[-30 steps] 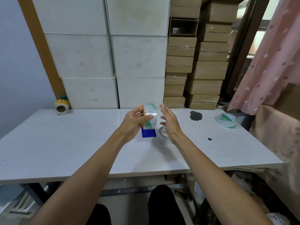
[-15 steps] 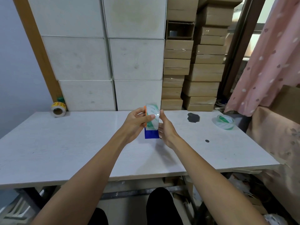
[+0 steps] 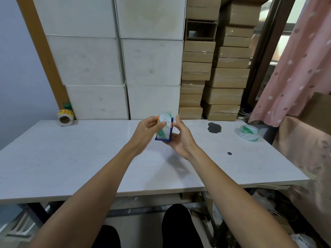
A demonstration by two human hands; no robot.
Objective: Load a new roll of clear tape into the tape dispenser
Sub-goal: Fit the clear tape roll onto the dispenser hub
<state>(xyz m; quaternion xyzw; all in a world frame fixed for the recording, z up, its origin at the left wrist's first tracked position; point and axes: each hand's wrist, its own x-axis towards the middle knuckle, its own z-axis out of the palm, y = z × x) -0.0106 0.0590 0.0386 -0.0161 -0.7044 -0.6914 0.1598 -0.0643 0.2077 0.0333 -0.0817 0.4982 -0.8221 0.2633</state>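
Note:
Both hands hold a small blue tape dispenser (image 3: 167,138) with orange side pieces above the middle of the white table (image 3: 71,158). A roll of clear tape with green print (image 3: 164,126) sits inside the dispenser. My left hand (image 3: 146,130) grips the dispenser's left side, thumb across the roll. My right hand (image 3: 180,137) cups its right side and underside. The dispenser's far side is hidden behind the roll and my fingers.
Another clear tape roll with green print (image 3: 249,132) lies at the table's right rear. A yellow-labelled roll (image 3: 64,117) stands at the back left. A dark stain (image 3: 214,127) marks the tabletop. White boxes (image 3: 114,68) and cardboard boxes (image 3: 215,77) stack behind; a pink curtain (image 3: 300,65) hangs right.
My right hand came in from open beside the dispenser and closed around its right side and bottom. The dispenser stayed held above the table.

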